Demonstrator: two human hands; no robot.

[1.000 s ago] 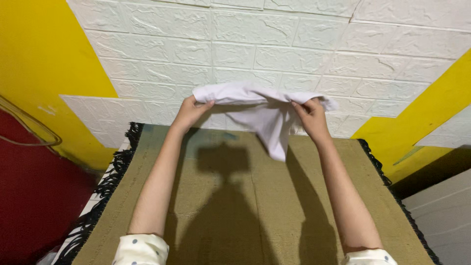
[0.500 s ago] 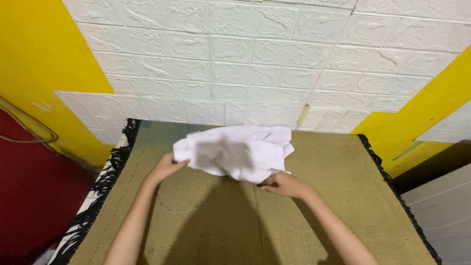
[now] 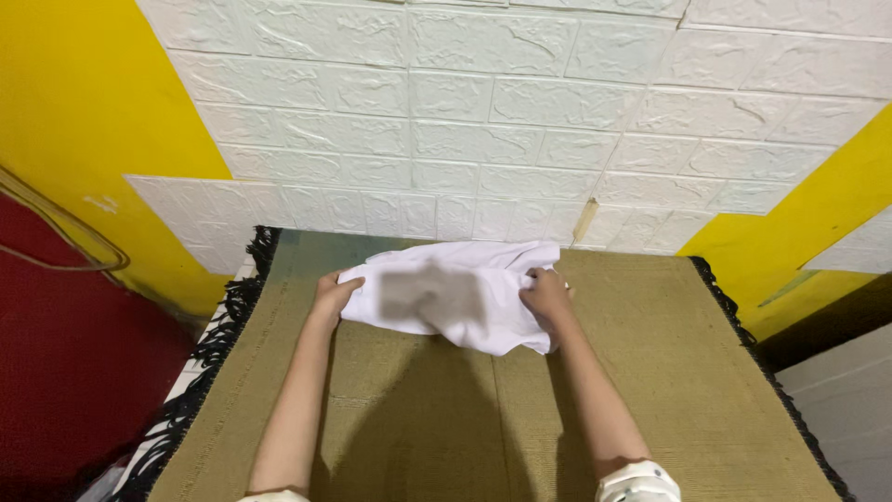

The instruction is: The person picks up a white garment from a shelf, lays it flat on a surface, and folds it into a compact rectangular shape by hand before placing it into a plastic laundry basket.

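Note:
A white cloth garment [image 3: 455, 293] lies crumpled on the far half of a woven olive mat [image 3: 650, 390]. My left hand [image 3: 332, 294] grips its left edge. On the cloth's right edge, my right hand [image 3: 545, 296] is closed on the fabric. Both arms reach forward over the mat, and the cloth's lower right corner hangs a little below my right hand.
The mat has black fringe [image 3: 218, 344] along its left and right sides. A white brick-pattern wall [image 3: 520, 121] with yellow painted areas [image 3: 84, 121] rises right behind it. A red surface [image 3: 65, 363] with a thin cable lies to the left.
The cloth was held up high against the wall, then brought down onto the mat. Both hands have moved a little farther along it and still hold its edges.

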